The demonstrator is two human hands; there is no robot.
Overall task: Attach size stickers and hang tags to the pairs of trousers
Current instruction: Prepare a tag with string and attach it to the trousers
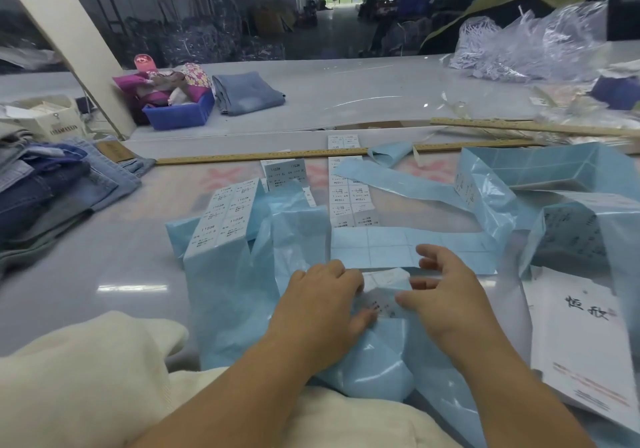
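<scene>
The print on the size stickers (227, 213) is too small and blurred to read beyond a few digits, and the small white sticker (380, 304) between the two hands is partly covered by fingers. The left hand (320, 309) hides whatever lies under its palm; its fingertips cannot be seen clearly. A cream cloth (86, 378) fills the lower left corner and is cut off by the frame edge, as is the white printed sheet (585, 336) at the right.

The near middle of the surface (114, 260) is crowded with blue backing paper (228, 295), folded and looping in strips toward the right. Bare surface lies to the left of the paper, between it and the stacked trousers (59, 184) at the left edge. A long wooden ruler (263, 156) lies across the surface beyond the sticker sheets; farther back sit a blue bin (180, 113) and one folded pair of jeans (247, 92), well apart from the hands.

The left hand rests on the blue backing paper with fingers curled, thumb touching the white sticker. The right hand (446, 291) has its fingers spread and loosely bent, thumb and forefinger touching the sticker's edge; whether they pinch it I cannot tell.
</scene>
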